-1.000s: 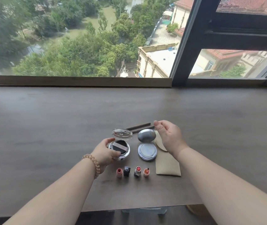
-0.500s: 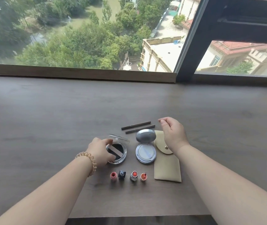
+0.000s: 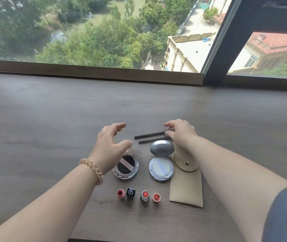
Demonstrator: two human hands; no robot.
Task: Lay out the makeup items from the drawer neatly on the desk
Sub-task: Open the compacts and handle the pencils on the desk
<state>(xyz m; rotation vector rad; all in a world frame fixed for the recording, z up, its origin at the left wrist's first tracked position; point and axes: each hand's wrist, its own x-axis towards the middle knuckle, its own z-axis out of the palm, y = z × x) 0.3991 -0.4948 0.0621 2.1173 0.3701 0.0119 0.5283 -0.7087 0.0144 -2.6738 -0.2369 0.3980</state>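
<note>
On the dark wooden desk (image 3: 52, 119) lie two open compacts: a black-centred one (image 3: 128, 167) with its clear lid flat behind it, and a silver one (image 3: 161, 168) with its lid upright. Two thin dark pencils (image 3: 149, 137) lie side by side behind them. A beige pouch (image 3: 186, 187) lies to the right. Several lipsticks (image 3: 138, 194) stand in a row near the front. My left hand (image 3: 111, 147) hovers open above the black compact. My right hand (image 3: 181, 133) rests at the pencils' right ends, fingers spread, touching them.
A wooden sill (image 3: 90, 72) and a dark window frame (image 3: 226, 49) close the desk's far side. The desk's front edge (image 3: 139, 239) runs along the bottom of the view. Bare desk surface spreads left and right of the items.
My left hand let go of the black compact and rose open above it. My right hand moved forward onto the pencils' right ends. The compact's clear lid now lies flatter.
</note>
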